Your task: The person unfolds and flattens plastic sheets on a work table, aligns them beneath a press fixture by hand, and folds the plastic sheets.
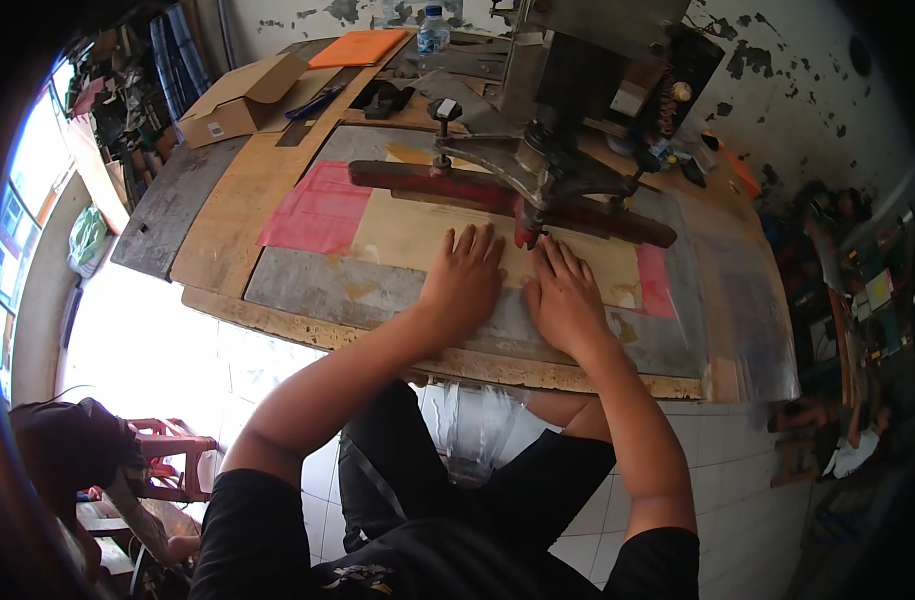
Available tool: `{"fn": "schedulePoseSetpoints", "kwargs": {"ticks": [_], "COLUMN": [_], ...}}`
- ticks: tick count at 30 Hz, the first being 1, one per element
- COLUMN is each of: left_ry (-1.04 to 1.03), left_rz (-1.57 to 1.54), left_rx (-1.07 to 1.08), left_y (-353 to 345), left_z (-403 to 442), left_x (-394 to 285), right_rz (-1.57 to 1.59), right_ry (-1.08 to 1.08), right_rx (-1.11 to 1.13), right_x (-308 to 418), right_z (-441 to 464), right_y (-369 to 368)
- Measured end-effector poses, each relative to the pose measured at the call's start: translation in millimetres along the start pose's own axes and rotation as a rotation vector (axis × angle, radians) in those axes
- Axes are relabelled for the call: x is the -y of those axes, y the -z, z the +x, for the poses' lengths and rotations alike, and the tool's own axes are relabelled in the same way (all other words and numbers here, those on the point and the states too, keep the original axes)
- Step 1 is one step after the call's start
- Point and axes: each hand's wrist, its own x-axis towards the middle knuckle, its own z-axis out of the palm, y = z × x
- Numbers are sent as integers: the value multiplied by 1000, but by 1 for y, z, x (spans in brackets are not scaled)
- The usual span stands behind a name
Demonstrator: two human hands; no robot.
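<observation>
My left hand (466, 280) lies flat with fingers stretched out on a beige sheet (398, 230). Beside it, my right hand (568, 300) also rests flat on the sheet, its fingers extended and pointing away from me. Pink material (313, 210) shows at the sheet's left end, and a smaller pink piece (655, 280) at its right. Just beyond my fingertips, a long dark red bar (458, 190) of a press machine (538, 160) spans the sheet. Whatever lies under my palms is hidden. A grey plate (318, 290) is beneath the sheet.
A cardboard box (233, 105), an orange sheet (358, 48) and a water bottle (434, 32) stand at the back left. Clear plastic (763, 330) hangs over the table's right edge. Another person (88, 470) sits low at the left, near a red stool (178, 455).
</observation>
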Motion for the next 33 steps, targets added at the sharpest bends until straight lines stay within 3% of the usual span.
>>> {"fn": "schedulePoseSetpoints", "kwargs": {"ticks": [33], "left_ry": [-39], "left_rz": [-99], "left_rx": [72], "left_y": [12], "left_z": [20], "left_x": [2], "right_rz": [67], "right_ry": [-44], "right_rx": [51], "right_x": [9], "right_z": [12], "right_y": [12]}}
